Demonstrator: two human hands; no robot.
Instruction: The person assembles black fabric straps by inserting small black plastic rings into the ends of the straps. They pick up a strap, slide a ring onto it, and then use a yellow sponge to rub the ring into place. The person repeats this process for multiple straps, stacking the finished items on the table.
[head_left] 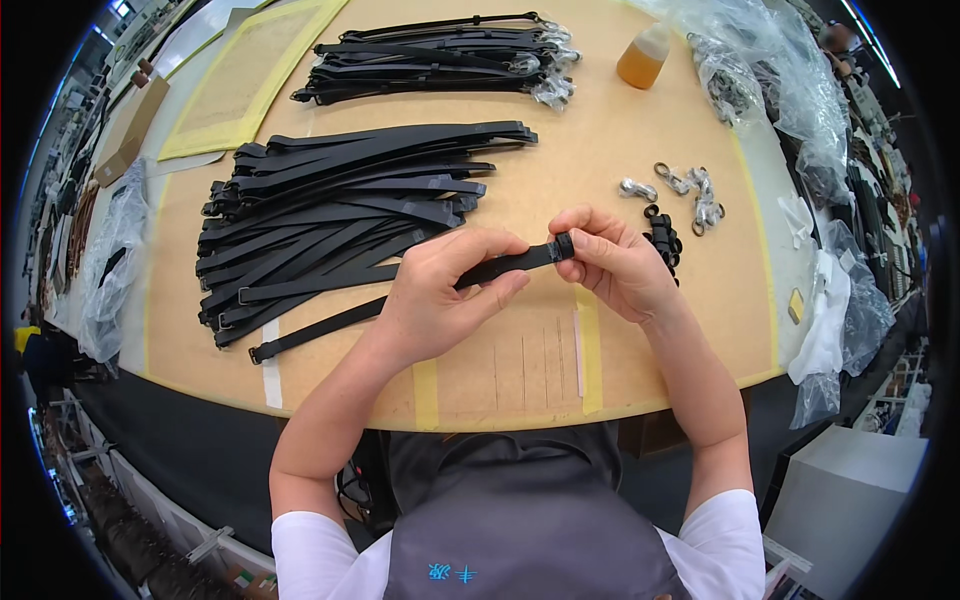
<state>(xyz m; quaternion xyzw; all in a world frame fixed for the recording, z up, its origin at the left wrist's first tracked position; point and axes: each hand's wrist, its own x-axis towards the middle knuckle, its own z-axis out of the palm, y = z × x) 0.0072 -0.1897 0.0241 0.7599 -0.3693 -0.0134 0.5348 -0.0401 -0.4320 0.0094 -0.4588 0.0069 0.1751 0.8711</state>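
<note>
I see the left hand and right hand both pinching one black strap above the wooden table; it is flat and narrow, with a small black loop at its right end. A clear plastic bag lies top right, beside an amber bottle.

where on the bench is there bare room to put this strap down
Bare board lies between the near strap pile and the metal clasps, running up toward the amber bottle. Another free strip sits along the near edge by the yellow tape strips. The left half is crowded with straps; the right rim with plastic bags.
</note>
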